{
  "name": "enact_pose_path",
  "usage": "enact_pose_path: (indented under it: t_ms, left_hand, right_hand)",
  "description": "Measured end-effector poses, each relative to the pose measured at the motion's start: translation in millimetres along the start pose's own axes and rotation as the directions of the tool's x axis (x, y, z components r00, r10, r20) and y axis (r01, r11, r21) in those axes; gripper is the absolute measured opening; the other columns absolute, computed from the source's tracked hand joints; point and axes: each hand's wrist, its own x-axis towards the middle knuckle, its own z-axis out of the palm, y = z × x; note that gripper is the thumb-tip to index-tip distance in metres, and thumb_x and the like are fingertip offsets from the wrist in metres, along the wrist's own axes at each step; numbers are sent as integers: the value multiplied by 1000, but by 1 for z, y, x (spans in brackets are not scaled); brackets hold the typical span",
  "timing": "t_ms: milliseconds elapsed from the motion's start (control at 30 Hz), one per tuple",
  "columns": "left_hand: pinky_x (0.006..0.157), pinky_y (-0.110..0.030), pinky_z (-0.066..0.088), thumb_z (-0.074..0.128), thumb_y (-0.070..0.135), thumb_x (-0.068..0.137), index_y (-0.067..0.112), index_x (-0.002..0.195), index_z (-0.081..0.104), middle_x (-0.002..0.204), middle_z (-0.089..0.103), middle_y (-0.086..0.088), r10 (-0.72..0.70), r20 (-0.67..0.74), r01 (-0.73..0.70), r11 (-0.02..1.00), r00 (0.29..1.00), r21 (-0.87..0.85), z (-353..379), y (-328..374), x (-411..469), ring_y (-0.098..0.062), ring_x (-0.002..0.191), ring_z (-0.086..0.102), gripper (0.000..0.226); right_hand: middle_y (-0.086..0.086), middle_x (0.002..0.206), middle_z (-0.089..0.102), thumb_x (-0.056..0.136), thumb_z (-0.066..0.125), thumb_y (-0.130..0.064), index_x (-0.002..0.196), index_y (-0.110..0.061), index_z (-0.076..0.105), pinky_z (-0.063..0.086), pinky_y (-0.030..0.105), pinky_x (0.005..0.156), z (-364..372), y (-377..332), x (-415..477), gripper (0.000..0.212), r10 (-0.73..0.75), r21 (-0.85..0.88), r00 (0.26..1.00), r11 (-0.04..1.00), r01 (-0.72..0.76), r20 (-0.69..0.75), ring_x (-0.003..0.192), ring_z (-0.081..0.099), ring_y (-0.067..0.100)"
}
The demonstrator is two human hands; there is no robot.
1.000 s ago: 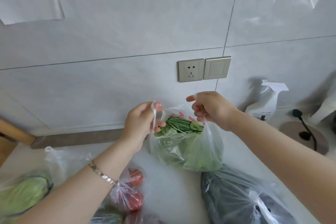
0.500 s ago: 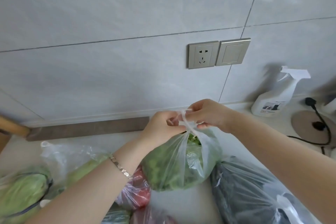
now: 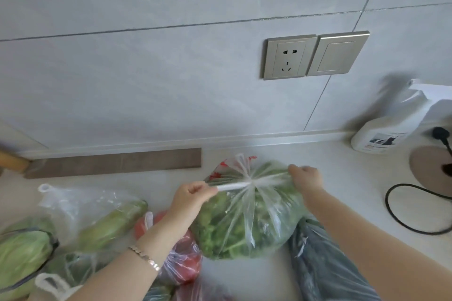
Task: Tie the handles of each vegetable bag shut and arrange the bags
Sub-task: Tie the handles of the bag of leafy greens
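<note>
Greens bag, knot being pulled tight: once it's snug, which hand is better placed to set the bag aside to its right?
Probably the right hand. It pinches a handle on the greens bag on that side, next to bare counter. The left hand pulls the other handle from over the tomato bag.

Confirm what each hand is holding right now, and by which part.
Both hold the bag of leafy greens by its handles. Left hand pinches one twisted handle; right hand grips the other side, pulled outward from the gathered centre.
</note>
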Motion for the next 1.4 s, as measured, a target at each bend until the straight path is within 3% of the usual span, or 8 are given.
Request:
enact_pose_path:
  t_ms: [133, 300, 733, 833, 967, 1033, 1167, 1400]
  left_hand:
    - [85, -33, 42, 55, 17, 90, 11, 53, 34, 89, 62, -11, 259, -301, -158, 934, 918, 320, 16, -16, 18, -22, 93, 58, 43]
    - [118, -32, 14, 42, 36, 93, 25, 55, 34, 152, 2, 20, 369, 286, -463, 617, 884, 636, 52, -36, 29, -7, 143, 0, 40]
    - [119, -41, -6, 25, 33, 100, 26, 116, 59, 157, 5, 12, 126, 389, -405, 407, 912, 819, 65, -56, 44, -24, 146, -7, 39]
    - [119, -42, -4, 26, 33, 100, 24, 121, 58, 157, 5, 10, 42, 412, -386, 447, 910, 807, 62, -42, 40, -26, 146, -5, 40]
    - [99, -12, 35, 44, 20, 94, 16, 85, 72, 140, 39, 11, 72, 116, -103, 952, 991, 287, 52, 2, 20, -10, 113, 51, 29]
    - [88, -24, 42, 49, 12, 90, 17, 59, 65, 110, 63, -6, -110, -58, 88, 949, 992, -302, 43, 24, 14, -15, 88, 58, 35]
    - [71, -34, 49, 39, 11, 91, 14, 53, 37, 44, 44, -3, -117, 86, 122, 352, 989, -928, 25, 39, 7, -18, 48, 48, 38]
    - [37, -17, 30, 33, 13, 99, 10, 66, 42, 51, 40, 0, -334, 13, 138, 354, 943, -925, 21, 5, 12, -7, 32, 32, 34]
  right_hand:
    - [3, 128, 45, 85, 49, -41, 80, -10, 47, 30, 36, 104, 19, 19, -13, 32, -603, -392, 757, 651, 650, 253, 124, 38, 24]
    - [-4, 151, -15, 72, -3, -63, 107, -14, 48, -16, 43, 111, 43, 43, -6, 79, -505, -603, 603, 189, 775, 618, 138, -24, 23]
    - [2, 157, -7, 66, -24, -64, 118, -12, 45, -17, 40, 109, 57, 57, -3, 101, -346, -618, 615, 116, 777, 708, 143, -16, 22]
    - [3, 157, 3, 92, 14, -54, 115, -11, 46, -8, 41, 115, 55, 50, -5, 59, -267, -627, 663, 214, 749, 700, 145, -5, 21]
    - [5, 90, 56, 89, 53, -29, 100, -2, 56, 47, 24, 74, 34, 13, -15, 30, -353, -372, 815, 756, 538, 460, 77, 52, 16]
    - [6, 73, 59, 90, 53, -19, 84, 1, 57, 43, 18, 53, 11, -7, -20, 22, -302, 41, 900, 952, 305, 316, 58, 51, 13]
    - [1, 48, 58, 94, 43, -8, 66, -7, 46, 59, 25, 60, -17, -29, -22, 29, -227, 725, 867, 660, -198, 443, 52, 64, 14]
    - [-2, 28, 40, 97, 39, -9, 60, -10, 37, 52, 24, 41, -11, 6, -27, 37, 107, 702, 902, 592, -396, 419, 27, 47, 8]
